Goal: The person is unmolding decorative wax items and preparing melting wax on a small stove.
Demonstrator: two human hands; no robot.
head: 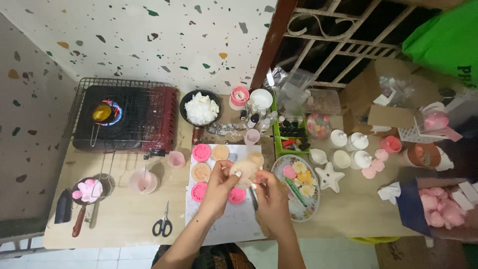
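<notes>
My left hand [217, 185] and my right hand [269, 192] meet over a white sheet [234, 224] on the table. Together they hold a pale beige round mould [245, 169] between the fingertips. My right hand also grips a thin dark tool [254, 198] that points down. Under the hands lie several round moulds, some pink [201, 152] and some beige [201, 172]. Just right of the hands stands a patterned plate [309, 211] with pink and yellow flower shapes.
A red gas stove [164, 117] burns at the back left with a small ladle over the flame. A black pan of white flakes [201, 108], scissors [163, 225], a pink cup [143, 181], a white star dish [330, 177], jars and boxes crowd the table.
</notes>
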